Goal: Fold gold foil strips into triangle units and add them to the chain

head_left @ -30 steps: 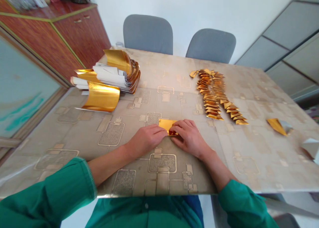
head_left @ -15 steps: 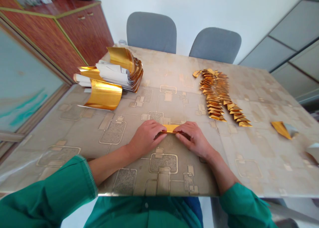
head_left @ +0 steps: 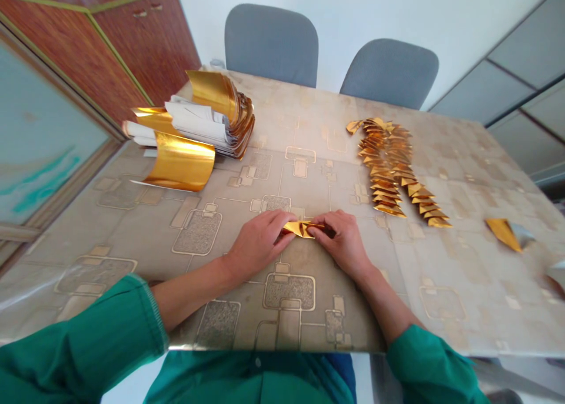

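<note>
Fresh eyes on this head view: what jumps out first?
Probably the rows of folded gold pieces, shining on the right side of the table, toward its far edge. The stack of gold and white sheets, with curled edges, rivals it at far left. Nearer, in the middle, the left hand and right hand hold a small creased gold piece between their fingertips.

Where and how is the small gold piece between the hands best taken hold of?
Probably the small gold piece is best pinched at both ends, the left hand from the left, the right hand from the right: it is slim, lies crosswise, and its creased middle stays uncovered.
</note>
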{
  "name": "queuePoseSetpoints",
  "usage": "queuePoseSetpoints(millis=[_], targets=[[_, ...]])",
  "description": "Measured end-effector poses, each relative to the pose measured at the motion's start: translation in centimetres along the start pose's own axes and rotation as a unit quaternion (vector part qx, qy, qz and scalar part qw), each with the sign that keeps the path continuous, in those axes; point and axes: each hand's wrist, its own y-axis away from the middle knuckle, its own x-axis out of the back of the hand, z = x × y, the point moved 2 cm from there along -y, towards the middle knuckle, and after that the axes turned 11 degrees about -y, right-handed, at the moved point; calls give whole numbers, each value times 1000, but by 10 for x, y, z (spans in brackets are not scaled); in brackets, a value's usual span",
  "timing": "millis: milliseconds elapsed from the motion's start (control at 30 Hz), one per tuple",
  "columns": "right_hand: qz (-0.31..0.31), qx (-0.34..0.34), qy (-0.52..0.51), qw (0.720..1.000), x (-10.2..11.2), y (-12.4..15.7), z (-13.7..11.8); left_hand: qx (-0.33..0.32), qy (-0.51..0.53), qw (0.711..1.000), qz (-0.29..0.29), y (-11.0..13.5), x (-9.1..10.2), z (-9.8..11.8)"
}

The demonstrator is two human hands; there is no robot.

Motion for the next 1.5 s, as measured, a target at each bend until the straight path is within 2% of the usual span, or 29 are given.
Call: queuePoseSetpoints(millis=[200, 300, 433, 600, 833, 1133, 1500], targets=[[6, -6, 56, 998, -1, 0, -1, -41, 5, 999, 26, 1, -5, -4], [8, -7, 84, 996, -1, -1, -2, -52, -35, 998, 12, 2, -2, -1], [8, -8, 99, 995, -2, -2, -4, -66, -124, 990, -9, 5, 8, 13], [9, -6, 103, 995, -2, -3, -5, -107, -137, 984, -32, 19, 6, 31], [11, -10, 71, 997, -3, -3, -1, -107, -148, 981, -60, 26, -3, 32], [38, -7, 163, 986, -7, -3, -9, -101, -145, 982, -69, 24, -1, 32], [51, -30, 169, 984, -9, -7, -7, -102, -160, 978, -85, 25, -3, 31]])
